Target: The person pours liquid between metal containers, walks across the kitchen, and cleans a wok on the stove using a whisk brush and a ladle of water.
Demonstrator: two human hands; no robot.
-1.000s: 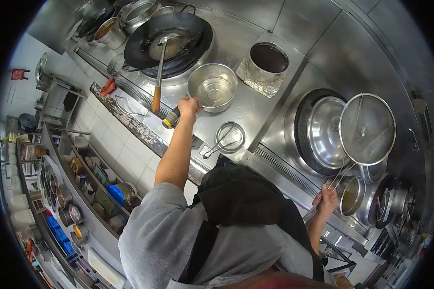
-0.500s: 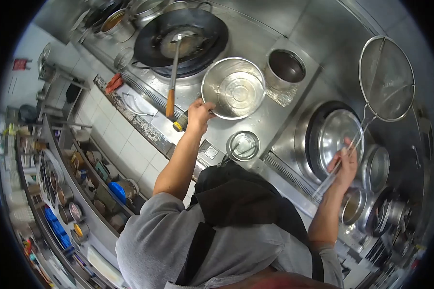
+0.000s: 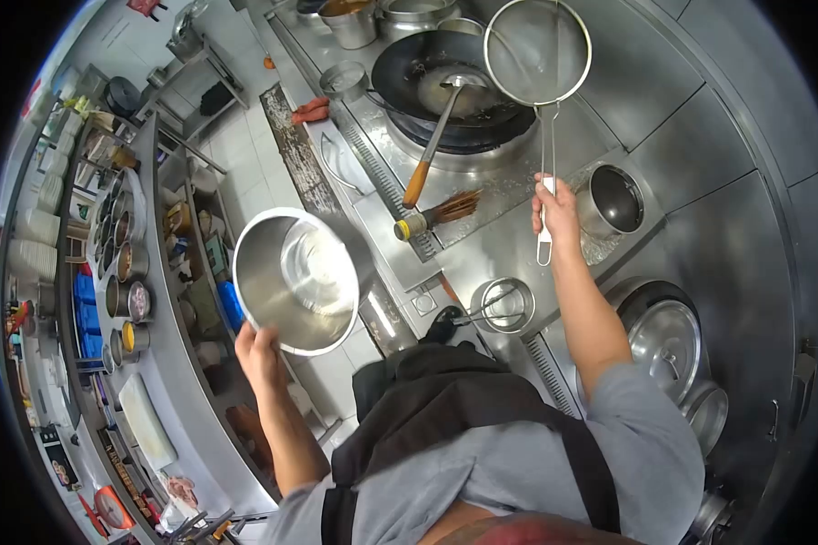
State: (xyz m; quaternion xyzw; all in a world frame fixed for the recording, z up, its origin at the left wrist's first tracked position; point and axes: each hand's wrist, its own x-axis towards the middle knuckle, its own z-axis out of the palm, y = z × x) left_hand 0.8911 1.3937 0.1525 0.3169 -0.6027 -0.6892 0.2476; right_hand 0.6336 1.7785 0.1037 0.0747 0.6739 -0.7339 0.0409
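Observation:
My left hand [image 3: 262, 360] grips the rim of a steel pot [image 3: 254, 263], which hangs tilted over the floor between the stove and the side counter. In my right hand [image 3: 557, 211] is the white handle of a round wire-mesh strainer [image 3: 538, 54], held above the stove top. Behind the strainer, a black wok [image 3: 395, 73] sits on a burner and contains a little liquid. A ladle [image 3: 434, 145] with a wooden handle leans in that wok. Beside it lies a bamboo brush [image 3: 450, 207] with a yellow-ended handle.
A pot of dark liquid [image 3: 618, 200] stands right of my right hand. Nearer me is a small steel pot [image 3: 509, 304] with a utensil in it. A lidded pan [image 3: 668, 345] sits at the right. Shelves and a counter [image 3: 211, 409] run along the left.
My left hand has carried the pot left, off the stove top. The strainer has swung left with my right hand, from above the lidded pan to near the wok. My view has turned left.

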